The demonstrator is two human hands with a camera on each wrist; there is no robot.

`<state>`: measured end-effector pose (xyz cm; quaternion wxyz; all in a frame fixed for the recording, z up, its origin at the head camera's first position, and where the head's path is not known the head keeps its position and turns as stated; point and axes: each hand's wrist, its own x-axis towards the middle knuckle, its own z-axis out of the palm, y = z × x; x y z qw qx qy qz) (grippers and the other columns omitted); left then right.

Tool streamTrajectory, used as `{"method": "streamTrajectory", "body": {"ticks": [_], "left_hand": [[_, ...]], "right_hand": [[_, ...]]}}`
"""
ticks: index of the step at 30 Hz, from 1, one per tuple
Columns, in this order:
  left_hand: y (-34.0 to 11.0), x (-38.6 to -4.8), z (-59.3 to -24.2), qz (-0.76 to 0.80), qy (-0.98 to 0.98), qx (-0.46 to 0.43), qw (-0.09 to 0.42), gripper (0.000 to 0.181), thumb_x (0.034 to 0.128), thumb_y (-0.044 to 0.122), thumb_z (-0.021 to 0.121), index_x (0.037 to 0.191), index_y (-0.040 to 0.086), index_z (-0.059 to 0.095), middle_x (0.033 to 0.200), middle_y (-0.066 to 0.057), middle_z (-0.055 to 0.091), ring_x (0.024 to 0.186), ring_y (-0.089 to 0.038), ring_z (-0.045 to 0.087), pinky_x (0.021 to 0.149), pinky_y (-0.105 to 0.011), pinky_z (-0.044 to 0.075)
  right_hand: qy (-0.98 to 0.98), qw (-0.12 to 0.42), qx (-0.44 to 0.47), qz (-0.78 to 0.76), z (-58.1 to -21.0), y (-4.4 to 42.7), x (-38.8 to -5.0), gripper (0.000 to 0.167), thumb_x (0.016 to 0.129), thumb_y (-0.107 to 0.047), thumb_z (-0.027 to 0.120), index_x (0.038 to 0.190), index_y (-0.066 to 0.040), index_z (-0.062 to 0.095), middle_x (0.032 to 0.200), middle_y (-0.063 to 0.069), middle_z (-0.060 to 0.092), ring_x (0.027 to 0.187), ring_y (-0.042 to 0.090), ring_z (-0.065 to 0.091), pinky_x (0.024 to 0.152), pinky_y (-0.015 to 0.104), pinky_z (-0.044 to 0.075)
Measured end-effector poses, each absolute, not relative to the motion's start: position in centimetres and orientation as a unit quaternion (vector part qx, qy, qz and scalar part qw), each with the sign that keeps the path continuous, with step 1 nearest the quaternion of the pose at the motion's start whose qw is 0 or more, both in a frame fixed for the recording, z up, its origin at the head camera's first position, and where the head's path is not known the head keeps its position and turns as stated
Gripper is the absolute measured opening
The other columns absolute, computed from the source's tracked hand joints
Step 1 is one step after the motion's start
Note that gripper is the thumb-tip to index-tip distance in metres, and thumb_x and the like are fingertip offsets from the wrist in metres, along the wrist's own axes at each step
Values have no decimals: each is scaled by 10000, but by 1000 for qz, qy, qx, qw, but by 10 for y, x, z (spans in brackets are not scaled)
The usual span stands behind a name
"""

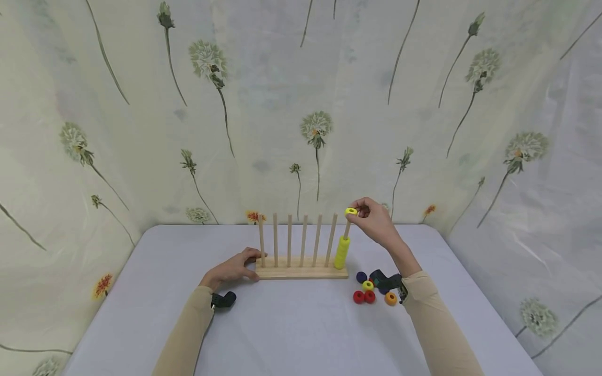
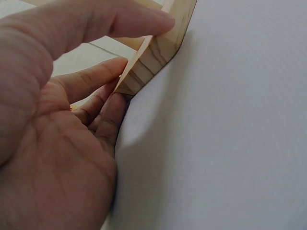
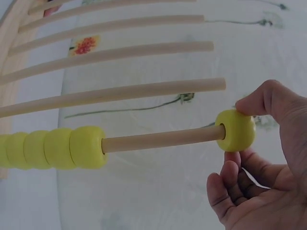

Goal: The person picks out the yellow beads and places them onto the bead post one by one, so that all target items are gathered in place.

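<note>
At the tip of the rightmost wooden peg, my right hand (image 1: 376, 222) pinches a yellow bead (image 3: 236, 130) between thumb and fingers; the peg's end sits in its hole. Lower on that same peg, several yellow beads (image 1: 342, 253) are stacked against one another. The wooden peg rack (image 1: 301, 272) stands upright on the table, its other pegs bare. My left hand (image 1: 237, 266) holds the left end of the rack's base, thumb at the front edge and fingers behind. Close up in the left wrist view, the base's end (image 2: 148, 67) lies between thumb and fingers.
Loose beads lie right of the rack, under my right forearm: red beads (image 1: 364, 297), a yellow one (image 1: 368, 285), an orange one (image 1: 391, 298) and a dark blue one (image 1: 361, 277). A flower-printed cloth (image 1: 263, 130) hangs behind the white table (image 1: 301, 334).
</note>
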<state>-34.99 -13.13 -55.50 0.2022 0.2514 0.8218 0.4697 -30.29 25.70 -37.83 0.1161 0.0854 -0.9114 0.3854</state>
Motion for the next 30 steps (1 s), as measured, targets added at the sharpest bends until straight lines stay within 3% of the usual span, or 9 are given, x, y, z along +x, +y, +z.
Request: {"method": "streamTrajectory", "body": {"ticks": [19,30], "left_hand": [[-131,-349,-556,477,822,235,204,701,754,126,796,1378,72,483,1451,-138,354,1385,-350,342,1142,-504,267],[-131,-348,-555,482,818,236,206,689,761,126,795,1377,84,490,1442,-131,359,1378,-349,352,1138,-502,276]], "right_hand": [[-906,109,70,404,-382,260,-296,322,893,-271,662,1114,-46,597,992,94,575,859,206,493,716,280,441],[-919,85,41,383,-417,279,-269,276,883,-236,671,1078,-55,597,947,81,578,851,205,506,692,227,452]]}}
